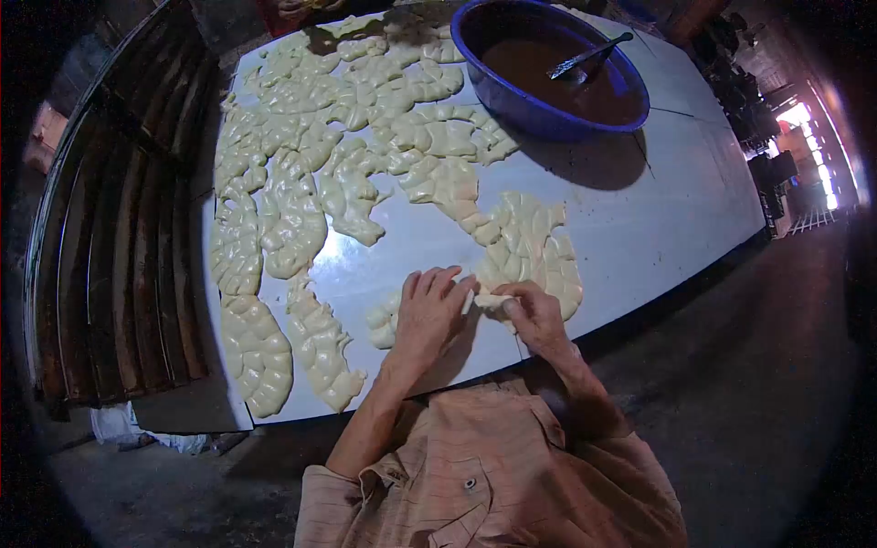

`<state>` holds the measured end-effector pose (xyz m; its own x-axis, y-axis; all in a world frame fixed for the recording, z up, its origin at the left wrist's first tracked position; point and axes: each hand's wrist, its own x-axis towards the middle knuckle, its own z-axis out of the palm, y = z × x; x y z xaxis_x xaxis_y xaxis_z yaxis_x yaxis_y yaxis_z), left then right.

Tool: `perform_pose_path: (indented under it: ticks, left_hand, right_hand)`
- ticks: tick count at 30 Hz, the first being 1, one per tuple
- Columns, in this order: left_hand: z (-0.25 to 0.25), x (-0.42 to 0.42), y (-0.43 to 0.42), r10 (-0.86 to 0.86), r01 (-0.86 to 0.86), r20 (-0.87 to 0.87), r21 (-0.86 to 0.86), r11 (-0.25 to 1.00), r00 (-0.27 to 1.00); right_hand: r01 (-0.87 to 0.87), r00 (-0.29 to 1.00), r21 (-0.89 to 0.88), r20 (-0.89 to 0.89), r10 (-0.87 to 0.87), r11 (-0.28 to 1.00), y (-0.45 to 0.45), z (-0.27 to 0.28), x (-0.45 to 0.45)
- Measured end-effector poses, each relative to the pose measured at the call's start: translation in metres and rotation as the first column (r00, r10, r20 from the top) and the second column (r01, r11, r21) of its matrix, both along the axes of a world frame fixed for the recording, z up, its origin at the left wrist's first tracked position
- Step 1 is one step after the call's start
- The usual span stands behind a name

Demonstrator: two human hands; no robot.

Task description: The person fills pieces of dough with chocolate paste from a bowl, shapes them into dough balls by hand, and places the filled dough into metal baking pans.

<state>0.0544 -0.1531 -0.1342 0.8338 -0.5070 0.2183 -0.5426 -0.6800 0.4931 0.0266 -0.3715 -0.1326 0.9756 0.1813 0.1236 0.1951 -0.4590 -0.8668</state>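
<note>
My right hand (539, 321) is closed, with thumb and fingers pinching a small pale strip of dough (493, 300). Close by on the left, my left hand (431, 318) has its fingers stretched forward, the tips beside the strip's left end; whether they touch it is hard to see. Beyond my right hand lies a lumpy, glossy slab of dough (528, 242) on the white tabletop (639, 247). Partly hidden behind my left hand is a smaller dough piece (382, 321).
Many pale dough lumps (292, 205) spread over the table's left and far side. A blue basin (530, 119) of brown liquid, with a dark-handled brush or similar tool (592, 55) inside, stands at the far right. Long dark slats or trays (119, 265) lean at the left.
</note>
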Motion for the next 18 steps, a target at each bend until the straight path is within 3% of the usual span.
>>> perform_pose_path:
  ticks: [2,3,6,8,10,11,13,14,15,18]
  left_hand:
    - [-0.009,0.005,-0.017,-0.024,0.024,0.002,-0.121,0.992,1.000]
    - [-0.013,0.007,-0.023,-0.045,0.044,0.002,-0.153,0.987,0.999]
    - [-0.011,0.012,-0.037,-0.065,0.070,0.027,-0.226,0.972,0.997]
    - [-0.013,0.015,-0.041,-0.073,0.069,-0.003,-0.268,0.961,0.997]
    - [-0.016,0.016,-0.041,-0.085,0.080,-0.009,-0.272,0.959,0.996]
    - [-0.016,0.016,-0.040,-0.084,0.074,-0.026,-0.259,0.963,0.996]
    - [-0.018,0.017,-0.035,-0.075,0.060,-0.066,-0.214,0.975,0.995]
    - [-0.018,0.016,-0.033,-0.066,0.048,-0.071,-0.224,0.973,0.995]
    - [-0.016,0.014,-0.032,-0.055,0.036,-0.076,-0.233,0.972,0.996]
    - [-0.007,0.010,-0.029,-0.090,0.059,-0.141,-0.212,0.976,0.986]
  right_hand:
    - [0.284,0.929,0.418,-0.343,-0.140,0.863,-0.007,-0.007,-0.013]
    - [0.279,0.947,0.521,-0.289,-0.141,0.807,-0.010,-0.008,-0.016]
    - [0.358,0.922,0.540,-0.335,-0.196,0.762,-0.004,-0.002,-0.014]
    - [0.250,0.958,0.232,-0.198,-0.206,0.940,-0.008,-0.017,-0.015]
    - [0.157,0.985,-0.167,-0.044,-0.167,0.973,-0.005,-0.002,-0.013]
    - [0.193,0.979,-0.160,0.104,-0.177,0.968,-0.006,-0.009,-0.011]
    - [0.257,0.966,-0.086,-0.012,-0.259,0.962,-0.009,-0.010,-0.015]
    - [0.288,0.954,-0.052,-0.075,-0.292,0.956,-0.011,-0.009,-0.018]
    - [0.290,0.884,-0.071,-0.363,-0.295,0.954,-0.011,0.017,-0.017]
    - [0.355,0.817,0.215,-0.545,-0.189,0.910,-0.017,0.012,-0.013]
